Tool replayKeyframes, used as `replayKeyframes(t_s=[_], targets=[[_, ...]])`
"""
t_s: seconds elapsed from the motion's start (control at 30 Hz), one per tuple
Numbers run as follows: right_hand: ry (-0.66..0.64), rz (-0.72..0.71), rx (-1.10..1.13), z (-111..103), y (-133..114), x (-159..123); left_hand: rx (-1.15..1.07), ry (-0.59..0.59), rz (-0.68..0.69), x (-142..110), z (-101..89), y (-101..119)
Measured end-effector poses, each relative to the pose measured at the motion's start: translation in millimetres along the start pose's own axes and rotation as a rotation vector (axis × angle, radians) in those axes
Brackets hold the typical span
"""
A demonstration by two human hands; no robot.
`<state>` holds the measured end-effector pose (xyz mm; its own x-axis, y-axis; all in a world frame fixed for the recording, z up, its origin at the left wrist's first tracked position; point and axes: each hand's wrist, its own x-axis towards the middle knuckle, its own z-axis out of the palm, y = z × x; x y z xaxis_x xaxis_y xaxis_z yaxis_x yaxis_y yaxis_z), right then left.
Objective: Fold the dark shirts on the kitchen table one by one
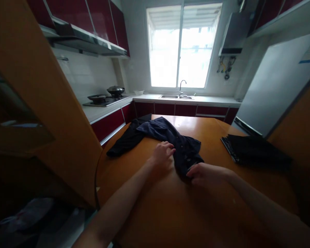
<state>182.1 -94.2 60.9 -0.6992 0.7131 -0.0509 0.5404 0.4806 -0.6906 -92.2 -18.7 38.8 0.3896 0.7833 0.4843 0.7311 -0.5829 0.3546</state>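
Observation:
A dark navy shirt (182,146) with buttons down its front lies crumpled on the wooden table (155,206). At its left edge is my left hand (164,151), fingers bent and closed against the fabric. My right hand (203,172) pinches the shirt's near end, low on the right side. The fingertips of both hands are partly hidden by the cloth and knuckles. A black piece of clothing (125,141) stretches out to the left, touching or partly under the shirt; I cannot tell whether it is separate.
Folded black clothes (255,151) lie in a stack on the table's right side. Beyond the table run a counter with a sink (177,97) and a stove (107,100) carrying pans. A fridge (271,79) stands at right, a wooden cabinet (64,131) at left.

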Motion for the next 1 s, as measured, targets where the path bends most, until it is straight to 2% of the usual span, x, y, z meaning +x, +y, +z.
replayKeyframes(t_s=[0.07, 0.17, 0.2, 0.23, 0.37, 0.5, 0.63, 0.7, 0.8, 0.87, 1.0], targets=[[0.183, 0.024, 0.057, -5, 16, 5, -0.041, -0.06, 0.094, -6, 7.8, 29], [0.653, 0.182, -0.038, -12, 55, 17, -0.014, -0.138, 0.209, -17, 16.1, 57], [0.742, 0.215, -0.078, -13, 68, 21, 0.003, -0.169, 0.236, -19, 18.8, 62], [0.778, 0.227, -0.115, -12, 80, 25, 0.017, -0.197, 0.255, -21, 21.4, 65], [0.71, 0.254, -0.186, -4, 108, 33, 0.015, -0.286, 0.291, -23, 28.4, 66], [0.693, 0.37, -0.177, -1, 111, 38, 0.012, -0.348, 0.366, -22, 28.4, 70], [0.691, 0.365, -0.161, -3, 112, 38, 0.043, -0.38, 0.378, -20, 27.3, 75], [0.721, 0.354, -0.114, -4, 115, 38, -0.009, -0.401, 0.374, -17, 23.6, 74], [0.784, 0.349, -0.087, -3, 117, 38, -0.233, -0.451, 0.354, -16, 9.3, 72], [0.793, 0.344, -0.139, -1, 117, 38, -0.409, -0.552, 0.342, -17, -4.5, 75], [0.717, 0.329, -0.282, 3, 111, 36, -0.632, -0.886, 0.36, -21, -27.3, 85]])
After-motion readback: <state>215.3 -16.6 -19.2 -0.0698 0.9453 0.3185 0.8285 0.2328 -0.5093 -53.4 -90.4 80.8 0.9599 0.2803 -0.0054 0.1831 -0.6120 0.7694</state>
